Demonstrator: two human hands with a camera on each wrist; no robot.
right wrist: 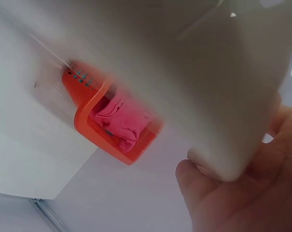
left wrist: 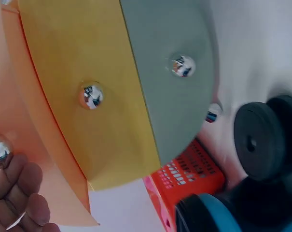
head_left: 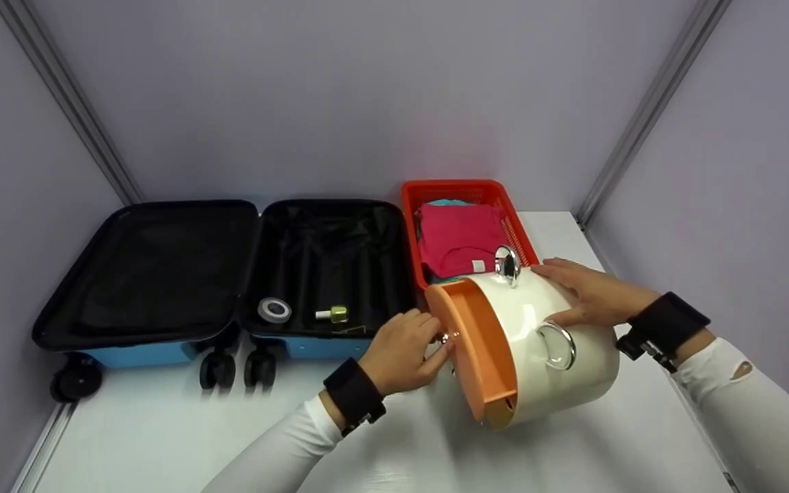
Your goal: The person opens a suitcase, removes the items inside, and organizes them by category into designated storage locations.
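A round white drawer box (head_left: 572,349) lies tipped on the white table, its orange drawer (head_left: 477,349) pulled partway out. My left hand (head_left: 439,342) pinches that drawer's small chrome knob (head_left: 446,337). In the left wrist view the knob (left wrist: 1,150) sits by my fingers (left wrist: 15,193), beside a yellow drawer front (left wrist: 63,58) and a grey one (left wrist: 170,106). My right hand (head_left: 572,287) rests with straight fingers on top of the box, near a chrome ring handle (head_left: 557,344). The right wrist view shows the white box wall (right wrist: 208,72) against my palm (right wrist: 232,193).
An open blue suitcase (head_left: 155,267) with black lining lies at the left, holding a tape roll (head_left: 274,309) and a small green bottle (head_left: 333,314). An orange basket (head_left: 497,205) with a pink garment (head_left: 459,236) stands behind the box. Walls enclose the table on three sides.
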